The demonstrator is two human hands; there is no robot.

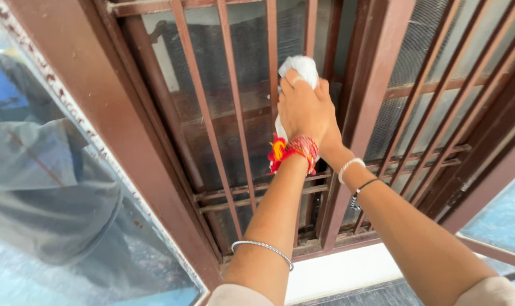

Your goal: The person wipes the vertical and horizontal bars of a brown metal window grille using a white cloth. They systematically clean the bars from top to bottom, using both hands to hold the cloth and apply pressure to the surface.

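Both hands bunched on a white cloth at the window grille

The left hand is closed around a wadded white cloth, which sticks out above its knuckles and hangs a little below its palm, pressed against a brown metal bar of the grille. The right hand lies over the back of the left, mostly hidden; its grip cannot be told. Red thread bracelets circle the left wrist just below the cloth.

White cloth, bunched, pressed against brown window grille.
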